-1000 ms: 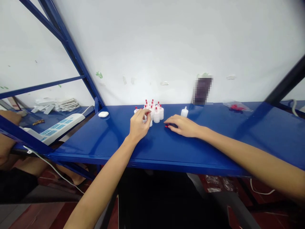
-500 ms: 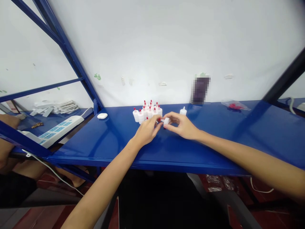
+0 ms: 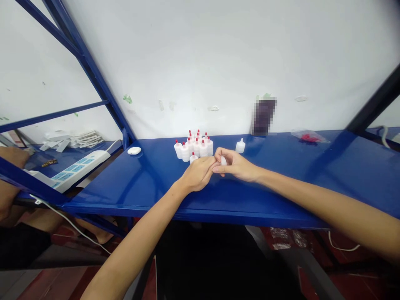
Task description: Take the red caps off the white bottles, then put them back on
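My right hand [image 3: 231, 164] is closed around a small white squeeze bottle [image 3: 223, 161], held tilted low over the blue table. Against its nozzle end, my left hand [image 3: 200, 171] is closed, its fingers touching those of the right. They cover the nozzle and the red cap that showed at the left fingertips a moment earlier. Just beyond the left hand stands a cluster of white bottles with red caps [image 3: 196, 146]. One capped bottle [image 3: 193, 158] is nearest, partly behind the left hand. An uncapped white bottle [image 3: 240, 146] stands upright behind the right hand.
A clear bag with red caps [image 3: 309, 137] lies at the right of the blue table [image 3: 125, 187]. A blurred dark panel [image 3: 263, 116] leans on the wall. A white case [image 3: 134, 151] sits at left. Beyond the frame are a power strip [image 3: 78, 168] and another person's arm [image 3: 9, 179].
My hands have come together, and the left hand has turned over the bottle's nozzle end, hiding the red cap. The right hand still holds the bottle. The view has shifted slightly.
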{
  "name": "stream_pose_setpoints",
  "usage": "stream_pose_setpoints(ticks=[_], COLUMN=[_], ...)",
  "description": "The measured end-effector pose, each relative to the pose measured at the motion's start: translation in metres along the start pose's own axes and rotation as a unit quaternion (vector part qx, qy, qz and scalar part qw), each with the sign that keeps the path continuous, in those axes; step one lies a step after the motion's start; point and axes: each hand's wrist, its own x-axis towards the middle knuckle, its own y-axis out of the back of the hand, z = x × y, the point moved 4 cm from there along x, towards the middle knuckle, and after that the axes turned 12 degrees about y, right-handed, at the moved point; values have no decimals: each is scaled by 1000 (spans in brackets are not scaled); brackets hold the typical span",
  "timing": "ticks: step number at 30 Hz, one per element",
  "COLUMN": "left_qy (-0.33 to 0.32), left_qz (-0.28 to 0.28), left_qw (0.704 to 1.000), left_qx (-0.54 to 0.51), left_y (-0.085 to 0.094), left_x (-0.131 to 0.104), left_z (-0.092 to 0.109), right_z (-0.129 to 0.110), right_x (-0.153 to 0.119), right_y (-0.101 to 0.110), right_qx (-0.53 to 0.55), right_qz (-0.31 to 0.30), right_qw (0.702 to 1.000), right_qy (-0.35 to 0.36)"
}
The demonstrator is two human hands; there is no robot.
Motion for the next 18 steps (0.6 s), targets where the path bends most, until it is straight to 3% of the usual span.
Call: stream_pose_setpoints(ticks=[4, 7, 10, 11, 13, 14, 16, 18], left_qy=[-6, 25, 81, 92, 100, 102, 106, 117], left_qz=[17, 51, 113, 122, 90, 59, -1, -36], left_qw=[997, 994, 985, 985, 990, 993, 992, 986], left_qx=[-69, -93, -98, -85, -34, 0, 67, 116], left_y=[-3, -1, 8, 11, 12, 9, 2, -5], left_x=[3, 2, -4, -6, -8, -7, -6, -4], left_z=[5, 2, -6, -8, -9, -9, -10, -11], right_z=[-4, -4, -8, -13, -23, -28, -34, -33], right_x=[4, 8, 8, 5, 1, 0, -2, -3], right_y=[-5, -1, 32, 49, 80, 93, 114, 125], right_qx=[-64, -120, -202, -236, -331, -395, -541, -622], right_qz=[10, 31, 151, 208, 243, 228, 201, 154], right_qw=[998, 991, 965, 945, 906, 883, 809, 761], right_qy=[21, 50, 70, 83, 104, 111, 114, 103])
